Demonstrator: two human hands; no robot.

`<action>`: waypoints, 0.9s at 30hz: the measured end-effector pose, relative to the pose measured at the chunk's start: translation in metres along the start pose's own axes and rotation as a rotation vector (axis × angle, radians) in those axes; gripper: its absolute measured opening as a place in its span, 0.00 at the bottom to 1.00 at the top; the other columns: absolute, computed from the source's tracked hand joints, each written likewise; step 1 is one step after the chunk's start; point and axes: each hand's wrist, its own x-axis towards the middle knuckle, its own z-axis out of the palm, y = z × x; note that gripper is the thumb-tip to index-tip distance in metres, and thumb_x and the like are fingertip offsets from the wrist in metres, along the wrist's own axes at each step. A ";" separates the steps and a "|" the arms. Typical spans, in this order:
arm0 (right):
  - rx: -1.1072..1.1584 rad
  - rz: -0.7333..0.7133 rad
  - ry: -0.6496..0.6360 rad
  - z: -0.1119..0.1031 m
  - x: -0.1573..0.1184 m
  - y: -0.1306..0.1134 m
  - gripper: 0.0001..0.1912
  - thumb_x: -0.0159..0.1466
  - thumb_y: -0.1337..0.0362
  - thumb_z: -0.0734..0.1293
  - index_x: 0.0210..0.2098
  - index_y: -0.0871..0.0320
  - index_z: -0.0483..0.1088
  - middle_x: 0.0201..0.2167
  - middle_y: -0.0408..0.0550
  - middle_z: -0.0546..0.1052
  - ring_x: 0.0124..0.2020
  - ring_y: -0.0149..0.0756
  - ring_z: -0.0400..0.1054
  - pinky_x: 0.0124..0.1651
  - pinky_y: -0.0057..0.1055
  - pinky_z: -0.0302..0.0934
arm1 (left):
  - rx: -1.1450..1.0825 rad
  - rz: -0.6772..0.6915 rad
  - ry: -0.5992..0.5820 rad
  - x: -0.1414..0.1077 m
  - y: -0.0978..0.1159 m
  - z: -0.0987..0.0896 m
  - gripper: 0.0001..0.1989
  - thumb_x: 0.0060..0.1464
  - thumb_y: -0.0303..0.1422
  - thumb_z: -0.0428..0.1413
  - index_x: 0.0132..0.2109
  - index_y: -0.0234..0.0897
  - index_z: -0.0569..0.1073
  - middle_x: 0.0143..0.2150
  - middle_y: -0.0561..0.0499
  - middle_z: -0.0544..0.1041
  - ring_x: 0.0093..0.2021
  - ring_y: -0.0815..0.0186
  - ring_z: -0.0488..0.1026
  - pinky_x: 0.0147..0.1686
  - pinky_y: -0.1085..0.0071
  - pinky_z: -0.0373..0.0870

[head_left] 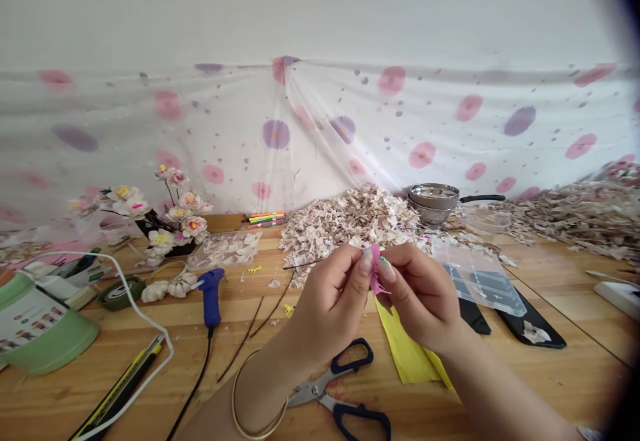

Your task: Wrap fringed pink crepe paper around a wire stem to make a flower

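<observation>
A small piece of pink paper [378, 280] with a fringed lower edge is pinched between both hands at the middle of the head view. My left hand [343, 288] grips its left side with thumb and fingers closed. On the right side, my right hand [420, 291] holds it the same way, the fingertips of both hands almost touching. Yellow paper [407, 351] lies on the table below my right hand. Scissors [320, 391] with dark blue handles lie spread apart beneath my hands.
A blue glue gun [211, 298], thin brown sticks [245, 334] and a white cable [150, 318] lie left. Behind are made flowers [183, 218], a heap of pale petals [345, 224] and metal bowls [434, 204]. Black trays [540, 328] and a clear case [483, 278] sit right.
</observation>
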 end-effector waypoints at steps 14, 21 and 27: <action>-0.563 -0.520 -0.064 -0.030 0.017 -0.012 0.07 0.70 0.66 0.61 0.45 0.51 0.70 0.30 0.49 0.81 0.28 0.35 0.75 0.30 0.29 0.68 | 0.085 0.035 -0.034 -0.004 0.008 -0.009 0.20 0.69 0.44 0.47 0.30 0.38 0.62 0.22 0.58 0.59 0.23 0.73 0.55 0.23 0.72 0.52; -0.583 -0.492 -0.065 -0.031 0.015 -0.004 0.07 0.70 0.63 0.65 0.47 0.54 0.68 0.33 0.51 0.79 0.32 0.35 0.74 0.34 0.29 0.69 | 0.163 0.066 -0.062 -0.005 0.010 -0.012 0.20 0.70 0.43 0.45 0.30 0.38 0.61 0.23 0.58 0.60 0.23 0.73 0.56 0.25 0.73 0.54; -0.577 -0.451 -0.139 -0.033 0.016 -0.004 0.07 0.72 0.61 0.63 0.48 0.55 0.66 0.35 0.50 0.79 0.32 0.34 0.73 0.34 0.28 0.67 | 0.154 0.074 -0.092 -0.004 0.011 -0.012 0.19 0.70 0.42 0.45 0.31 0.38 0.62 0.23 0.59 0.60 0.23 0.74 0.55 0.24 0.74 0.55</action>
